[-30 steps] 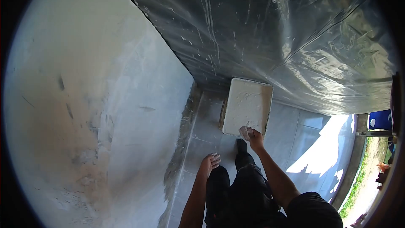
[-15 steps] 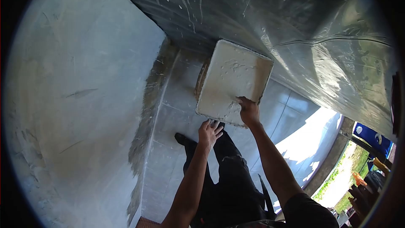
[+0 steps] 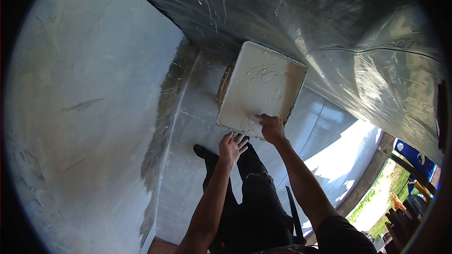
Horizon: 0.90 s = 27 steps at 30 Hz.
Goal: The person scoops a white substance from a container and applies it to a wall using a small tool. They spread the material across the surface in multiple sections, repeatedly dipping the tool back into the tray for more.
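Observation:
A square tray (image 3: 254, 84) of wet, cream-coloured plaster stands in front of me, its rim crusted with the same stuff. My right hand (image 3: 273, 128) is over the near edge of the tray, fingers closed, with a small pale tip showing at the plaster surface; I cannot tell what it grips. Just outside the near rim is my left hand (image 3: 231, 147), its whitened fingers spread apart and their tips close to the edge.
On the left rises a wall (image 3: 94, 89) coated with pale, smeared plaster. Plastic sheeting (image 3: 358, 42) with white splashes hangs behind and to the right. Below is a tiled floor (image 3: 188, 127). A round brown support (image 3: 224, 87) shows under the tray. Outside, assorted items lie at far right.
My right hand has moved left and slightly toward me along the near side of the tray, and the plaster there looks smoother. My left hand has barely moved.

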### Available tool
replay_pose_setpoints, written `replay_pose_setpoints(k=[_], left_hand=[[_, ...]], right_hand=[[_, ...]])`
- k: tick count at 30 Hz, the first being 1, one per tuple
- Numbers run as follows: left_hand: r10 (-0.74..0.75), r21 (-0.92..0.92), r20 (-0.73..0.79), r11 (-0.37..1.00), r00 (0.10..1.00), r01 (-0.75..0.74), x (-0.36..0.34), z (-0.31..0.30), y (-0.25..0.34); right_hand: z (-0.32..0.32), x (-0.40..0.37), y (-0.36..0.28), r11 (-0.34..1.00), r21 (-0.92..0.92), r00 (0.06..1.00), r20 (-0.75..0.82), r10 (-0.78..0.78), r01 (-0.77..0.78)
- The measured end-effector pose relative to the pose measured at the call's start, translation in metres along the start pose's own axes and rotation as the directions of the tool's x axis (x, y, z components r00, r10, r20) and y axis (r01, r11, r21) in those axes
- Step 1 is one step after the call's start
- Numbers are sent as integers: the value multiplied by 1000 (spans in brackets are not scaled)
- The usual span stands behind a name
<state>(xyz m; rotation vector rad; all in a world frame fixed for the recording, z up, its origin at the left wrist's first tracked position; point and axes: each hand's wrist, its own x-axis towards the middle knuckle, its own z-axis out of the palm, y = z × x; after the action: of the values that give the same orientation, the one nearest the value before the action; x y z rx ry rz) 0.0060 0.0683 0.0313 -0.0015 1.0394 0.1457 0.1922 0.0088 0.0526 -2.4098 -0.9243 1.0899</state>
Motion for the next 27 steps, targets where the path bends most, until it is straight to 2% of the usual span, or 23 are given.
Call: replay_pose_setpoints(k=[4, 6, 7, 9, 10, 12, 13, 15, 16, 18, 27], left_hand=[[1, -3, 11, 1000, 1000, -1, 3, -4, -1], [2, 2, 16, 1000, 1000, -2, 3, -6, -1], [-3, 25, 1, 1000, 1000, 2, 3, -6, -1], [-4, 51, -11, 999, 1000, 5, 2, -5, -1], [3, 83, -60, 997, 998, 2, 1, -4, -1], [17, 119, -101, 993, 995, -5, -2, -2, -2], [23, 170, -135, 985, 991, 1, -3, -2, -1], [41, 226, -161, 974, 986, -3, -7, 1, 0], [58, 256, -165, 967, 985, -14, -11, 4, -1], [88, 294, -157, 955, 984, -39, -17, 10, 0], [151, 343, -91, 933, 984, -111, -57, 39, 10]], right_hand=[[15, 6, 20, 996, -27, 994, 62, -88, 90], [15, 14, 34, 975, 221, 1000, -20, 7, -2], [14, 18, 44, 975, 221, 1000, -22, 3, 2], [5, 24, 60, 906, 391, 987, 71, 146, -163], [2, 23, 64, 907, 391, 987, 66, 143, -158], [-4, 14, 67, 694, 655, 953, 168, 253, -299], [-9, 9, 66, 696, 658, 956, 158, 248, -289], [-18, -2, 63, 479, 830, 948, 176, 265, -288], [-20, -8, 60, 479, 833, 951, 169, 259, -278], [-26, -17, 53, 358, 922, 980, 88, 180, -148], [-51, -38, 26, 397, 917, 983, -43, 176, -31]])
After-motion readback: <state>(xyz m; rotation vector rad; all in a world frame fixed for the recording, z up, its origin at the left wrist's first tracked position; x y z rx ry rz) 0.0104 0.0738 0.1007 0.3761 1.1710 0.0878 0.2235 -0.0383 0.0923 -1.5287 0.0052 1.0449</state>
